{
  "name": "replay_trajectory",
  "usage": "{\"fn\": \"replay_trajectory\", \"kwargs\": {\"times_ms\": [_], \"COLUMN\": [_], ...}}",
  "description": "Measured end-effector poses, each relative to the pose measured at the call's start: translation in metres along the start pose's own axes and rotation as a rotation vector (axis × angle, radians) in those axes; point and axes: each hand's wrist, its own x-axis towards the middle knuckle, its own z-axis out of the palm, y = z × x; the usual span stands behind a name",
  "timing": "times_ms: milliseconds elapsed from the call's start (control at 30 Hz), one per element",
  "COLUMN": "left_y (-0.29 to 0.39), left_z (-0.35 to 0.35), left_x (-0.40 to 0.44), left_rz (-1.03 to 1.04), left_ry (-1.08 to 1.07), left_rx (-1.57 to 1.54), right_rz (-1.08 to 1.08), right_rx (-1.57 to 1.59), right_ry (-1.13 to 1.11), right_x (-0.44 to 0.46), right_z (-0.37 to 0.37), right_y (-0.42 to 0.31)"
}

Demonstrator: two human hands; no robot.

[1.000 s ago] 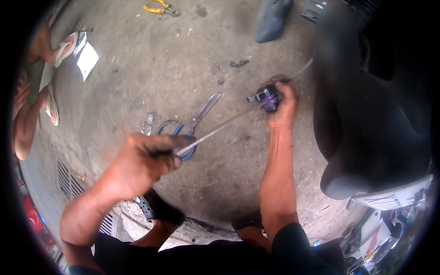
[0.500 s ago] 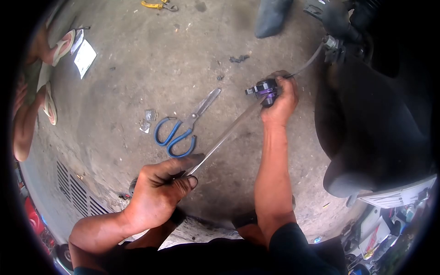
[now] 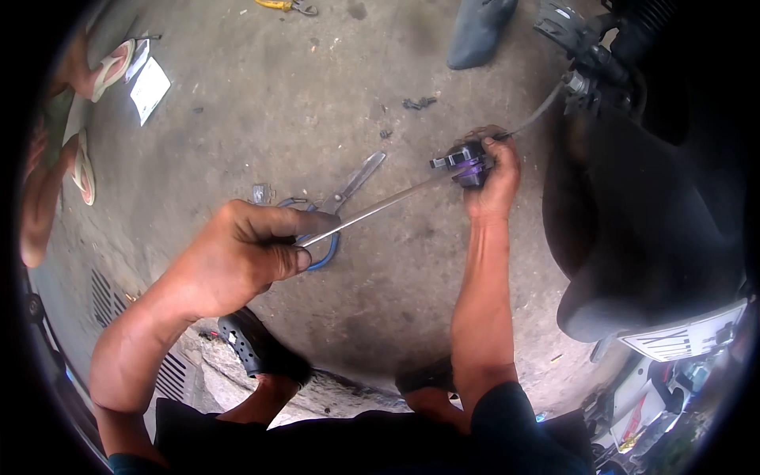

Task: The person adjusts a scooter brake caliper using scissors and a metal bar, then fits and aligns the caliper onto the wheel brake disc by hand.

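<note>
My left hand pinches one end of a long thin metal rod between thumb and fingers. The rod slants up to the right, and its far tip meets a black brake caliper with purple inside. Around the caliper, my right hand is closed, the thumb on top and the other fingers partly hidden behind it. A grey hose runs from the caliper toward the motorcycle. On the floor behind the rod lie scissors with blue handles, partly covered by my left hand.
The dark motorcycle stands on the right, with a plate at its lower end. Yellow-handled pliers, small dark parts and papers lie on the concrete. Another person's sandaled foot is at left; a metal grate lies below.
My left hand has moved up and slightly left, now overlapping the scissors' handles, and the rod lies at a flatter slant. My right hand has shifted slightly right with the caliper.
</note>
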Motion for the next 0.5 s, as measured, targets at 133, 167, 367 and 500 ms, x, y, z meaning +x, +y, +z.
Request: {"fn": "replay_trajectory", "kwargs": {"times_ms": [133,167,367,500], "left_y": [-0.008,-0.012,-0.013,-0.016], "left_z": [0.028,0.035,0.040,0.049], "left_x": [-0.013,-0.014,-0.010,-0.019], "left_rz": [-0.035,-0.007,0.013,-0.016], "left_ry": [-0.012,-0.003,0.023,0.049], "left_rx": [-0.033,-0.047,-0.163,-0.246], "right_rz": [0.058,0.074,0.056,-0.014], "right_rx": [0.041,0.075,0.162,0.097], "right_ry": [0.000,-0.002,0.000,0.068], "right_x": [0.001,-0.001,0.002,0.003], "right_z": [-0.003,-0.004,-0.011,-0.007], "right_y": [-0.001,-0.003,0.002,0.009]}}
